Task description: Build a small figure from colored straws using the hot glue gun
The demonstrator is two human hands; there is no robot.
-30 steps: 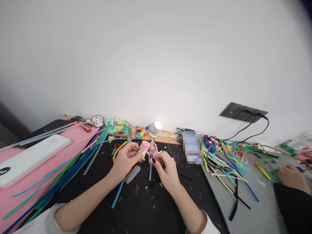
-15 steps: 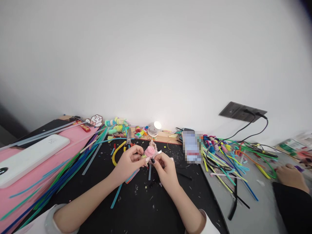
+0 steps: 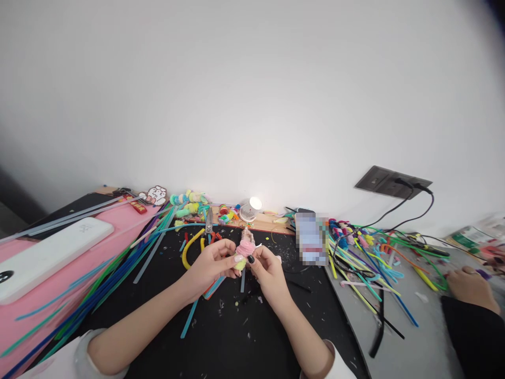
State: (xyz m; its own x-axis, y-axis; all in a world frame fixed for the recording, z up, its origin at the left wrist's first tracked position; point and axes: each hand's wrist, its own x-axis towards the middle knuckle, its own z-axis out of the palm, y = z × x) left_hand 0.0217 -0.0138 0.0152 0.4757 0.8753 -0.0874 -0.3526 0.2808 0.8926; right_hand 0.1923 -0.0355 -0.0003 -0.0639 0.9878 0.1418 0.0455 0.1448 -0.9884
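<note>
My left hand [image 3: 211, 266] and my right hand [image 3: 268, 271] meet over the black mat [image 3: 236, 326], fingers pinched together on a small pink fuzzy craft piece [image 3: 245, 247] with a yellow-green bit under it. The piece stands upright between my fingertips. A yellow curved pipe cleaner [image 3: 190, 247] lies just left of my left hand, and blue and red stick pieces [image 3: 213, 287] lie beneath my hands.
A long bundle of coloured pipe cleaners [image 3: 98, 287] runs along a pink board with a white case [image 3: 47, 255]. A phone [image 3: 311, 237] stands right of my hands. More pipe cleaners [image 3: 379, 263] cover the grey surface, where another person's hand [image 3: 471, 287] rests. Cables run to a wall socket [image 3: 392, 181].
My hands have come closer together. The pink round part that my left hand held apart now sits against the piece in my right hand.
</note>
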